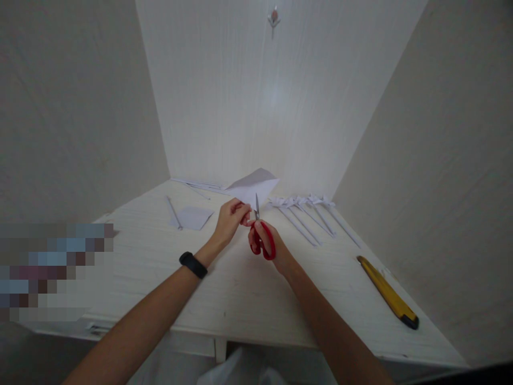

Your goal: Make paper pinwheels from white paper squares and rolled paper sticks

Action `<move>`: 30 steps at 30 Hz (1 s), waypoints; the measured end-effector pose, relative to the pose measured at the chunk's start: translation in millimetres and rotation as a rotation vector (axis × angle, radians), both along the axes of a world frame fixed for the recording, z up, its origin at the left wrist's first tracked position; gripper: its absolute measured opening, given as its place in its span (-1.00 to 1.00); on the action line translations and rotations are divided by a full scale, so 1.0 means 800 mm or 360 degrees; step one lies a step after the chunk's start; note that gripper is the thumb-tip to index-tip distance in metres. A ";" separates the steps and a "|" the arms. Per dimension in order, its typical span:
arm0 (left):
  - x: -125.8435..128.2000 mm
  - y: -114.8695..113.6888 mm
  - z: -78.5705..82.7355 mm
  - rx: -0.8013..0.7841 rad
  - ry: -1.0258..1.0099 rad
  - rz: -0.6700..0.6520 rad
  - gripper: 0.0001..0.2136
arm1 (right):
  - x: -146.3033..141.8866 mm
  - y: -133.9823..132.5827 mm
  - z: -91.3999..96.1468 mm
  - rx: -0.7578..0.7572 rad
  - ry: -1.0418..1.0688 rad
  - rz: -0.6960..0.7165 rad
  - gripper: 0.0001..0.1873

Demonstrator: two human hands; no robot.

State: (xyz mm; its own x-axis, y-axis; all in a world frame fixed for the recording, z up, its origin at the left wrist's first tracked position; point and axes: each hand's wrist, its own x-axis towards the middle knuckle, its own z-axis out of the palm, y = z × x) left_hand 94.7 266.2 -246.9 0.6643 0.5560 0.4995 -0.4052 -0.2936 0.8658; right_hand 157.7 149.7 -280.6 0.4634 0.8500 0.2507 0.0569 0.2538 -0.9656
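Observation:
My right hand (264, 239) grips a pair of scissors (269, 247) by their red handles. The blades point away from me and overlap the lower part of a white paper sheet (255, 183). At that sheet's lower left edge, my left hand (236, 215) is closed with its fingers pinching the paper; a black band (193, 265) circles the wrist. The sheet is held up at an angle above the table. To the right of my hands lies a row of paper flowers (298, 202) with thin rolled stems.
A yellow utility knife (387, 291) rests on the white table (248, 299) near its right edge. A paper piece (196, 217) with a thin paper roll (173, 212) lies left, and more rolls (196, 184) lie behind. Walls close in the table's back and sides.

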 end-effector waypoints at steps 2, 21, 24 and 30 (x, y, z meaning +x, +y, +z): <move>0.000 0.000 0.001 0.0006 0.0008 0.0007 -0.77 | 0.000 0.000 0.000 -0.0020 -0.0010 -0.0009 -0.56; 0.000 -0.001 0.001 0.0012 0.0015 -0.0007 -0.76 | -0.001 0.000 -0.001 -0.0043 -0.0153 -0.0087 -0.64; 0.001 0.001 0.000 0.0018 0.0010 -0.0012 -0.77 | 0.001 0.000 -0.002 -0.0082 -0.0156 -0.0115 -0.67; 0.002 0.001 -0.001 0.0008 0.0008 -0.0021 -0.78 | -0.003 -0.004 0.007 -0.0143 -0.0224 -0.0160 -0.67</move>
State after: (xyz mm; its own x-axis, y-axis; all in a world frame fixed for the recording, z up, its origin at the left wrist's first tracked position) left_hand 95.9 267.3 -247.8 0.6740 0.5448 0.4990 -0.4049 -0.2926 0.8663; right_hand 155.5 146.4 -274.8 0.5131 0.8228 0.2443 0.2135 0.1533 -0.9648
